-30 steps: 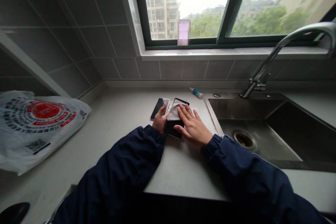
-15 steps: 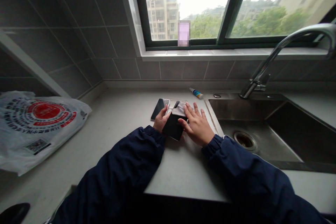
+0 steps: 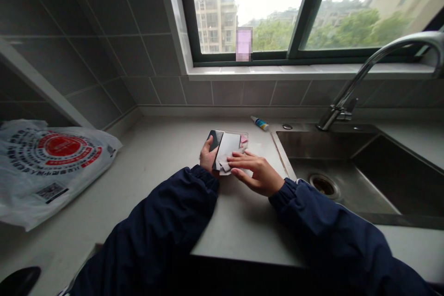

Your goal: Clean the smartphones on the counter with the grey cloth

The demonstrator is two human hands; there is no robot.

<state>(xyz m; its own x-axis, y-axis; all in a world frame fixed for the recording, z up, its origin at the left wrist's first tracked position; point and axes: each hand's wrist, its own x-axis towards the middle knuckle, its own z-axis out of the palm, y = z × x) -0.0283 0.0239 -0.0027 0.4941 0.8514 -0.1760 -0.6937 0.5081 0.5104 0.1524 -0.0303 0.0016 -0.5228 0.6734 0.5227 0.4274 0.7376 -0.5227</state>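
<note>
The cloth (image 3: 226, 168) shifts from far to near on the phone (image 3: 231, 144), taking the wiping there, left hand (image 3: 207, 157) gripping the phone, right hand (image 3: 255, 170) open.

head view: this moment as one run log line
left hand: holds phone | right hand: on cloth | cloth: on phone | dark phone: beside | tube: near sink

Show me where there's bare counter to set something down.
The widest bare patch is the counter between the plastic bag and the left hand. Another lies near the front edge, between the sleeves. It's crowded left of the sink, where the held phone, dark phone, cloth and right hand bunch up.
</note>
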